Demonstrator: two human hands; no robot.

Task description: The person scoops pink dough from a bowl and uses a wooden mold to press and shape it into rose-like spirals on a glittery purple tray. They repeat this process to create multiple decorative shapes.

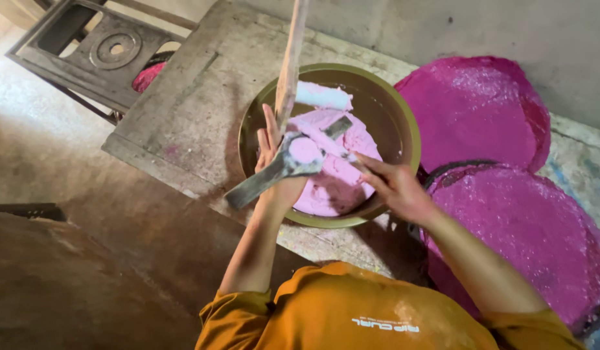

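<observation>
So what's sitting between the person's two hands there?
In the head view, the metal blade of a long wooden-handled tool, smeared with pink paste, lies between the left hand and the right hand, over the round basin.

The person wore an orange long-sleeved top point(352, 317) with the sleeves pushed up above the elbows, bunched in folds at both upper arms. A small line of white print ran across the fabric at the chest, and both forearms were bare.
</observation>
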